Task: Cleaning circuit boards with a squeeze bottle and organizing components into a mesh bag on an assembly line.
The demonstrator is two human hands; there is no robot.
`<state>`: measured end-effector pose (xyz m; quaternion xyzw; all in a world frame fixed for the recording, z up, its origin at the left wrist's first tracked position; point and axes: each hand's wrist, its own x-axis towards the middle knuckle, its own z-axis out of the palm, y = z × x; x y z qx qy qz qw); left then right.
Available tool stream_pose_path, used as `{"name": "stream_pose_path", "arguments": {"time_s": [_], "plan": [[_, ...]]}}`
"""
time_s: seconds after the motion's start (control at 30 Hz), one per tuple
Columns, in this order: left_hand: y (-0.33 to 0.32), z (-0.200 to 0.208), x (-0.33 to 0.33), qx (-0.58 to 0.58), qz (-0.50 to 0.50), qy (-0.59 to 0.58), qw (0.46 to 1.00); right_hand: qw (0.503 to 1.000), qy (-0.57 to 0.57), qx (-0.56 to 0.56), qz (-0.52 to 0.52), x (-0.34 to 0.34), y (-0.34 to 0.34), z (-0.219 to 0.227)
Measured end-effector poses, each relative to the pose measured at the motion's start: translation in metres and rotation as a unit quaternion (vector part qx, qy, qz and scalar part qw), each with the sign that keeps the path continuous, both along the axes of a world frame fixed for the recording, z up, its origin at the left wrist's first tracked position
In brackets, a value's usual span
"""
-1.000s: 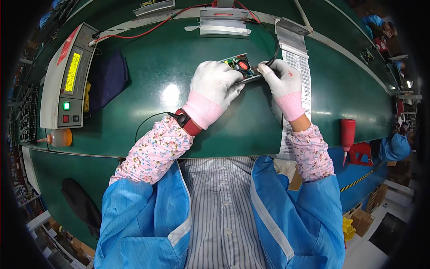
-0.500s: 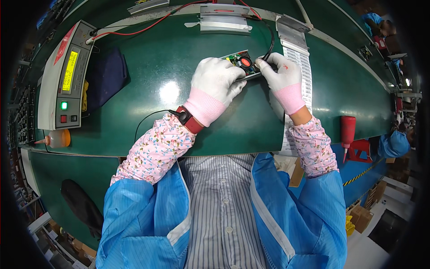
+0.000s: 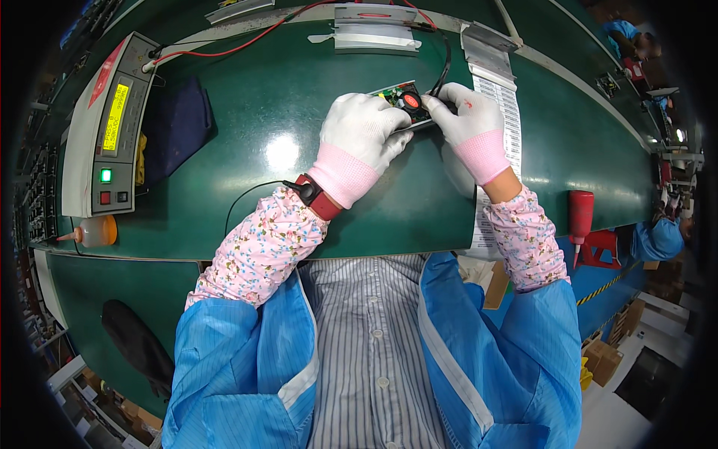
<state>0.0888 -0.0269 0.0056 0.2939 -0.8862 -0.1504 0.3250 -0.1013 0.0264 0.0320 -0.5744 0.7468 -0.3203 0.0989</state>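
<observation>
My left hand (image 3: 362, 129), in a white glove with a pink cuff, grips a small circuit board (image 3: 410, 102) by its near-left side. The board carries green and black parts and a round black part with a red top; a metal edge shows beneath it. At the board's right end, my right hand (image 3: 470, 118), gloved alike, is closed with thumb and fingertips on the end of a black cable (image 3: 446, 63). The fingers hide the cable's tip, so whether it touches the board is unclear. A red wrist strap (image 3: 323, 205) with a black cord sits on my left wrist.
A tester (image 3: 112, 127) with a lit yellow display stands at left, beside dark blue cloth (image 3: 179, 127) and a small bottle (image 3: 99, 231). Metal brackets (image 3: 374, 34) line the back. A label strip (image 3: 511, 123) lies right of my hands; a red bottle (image 3: 580, 217) stands farther right.
My right hand has shifted slightly left and away from me, and the black cable hangs a little farther left. My left hand and the board have barely moved.
</observation>
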Motion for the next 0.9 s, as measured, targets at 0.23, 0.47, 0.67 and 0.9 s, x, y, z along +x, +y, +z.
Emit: {"name": "stream_pose_path", "arguments": {"time_s": [0.23, 0.47, 0.67, 0.9], "plan": [[-0.002, -0.004, 0.001, -0.008, -0.003, 0.016, 1.000, 0.997, -0.068, 0.029, -0.023, 0.003, 0.004, 0.003], [-0.002, 0.003, 0.003, -0.033, 0.006, -0.023, 0.999, 0.998, 0.017, 0.058, 0.024, -0.001, -0.001, 0.011], [-0.037, 0.020, 0.001, -0.076, 0.018, 0.011, 0.997, 0.988, -0.149, -0.047, 0.002, -0.001, 0.003, -0.003], [-0.126, 0.017, -0.027, -0.147, 0.075, -0.012, 0.986, 0.984, -0.132, -0.118, 0.010, 0.007, -0.006, -0.045]]}}
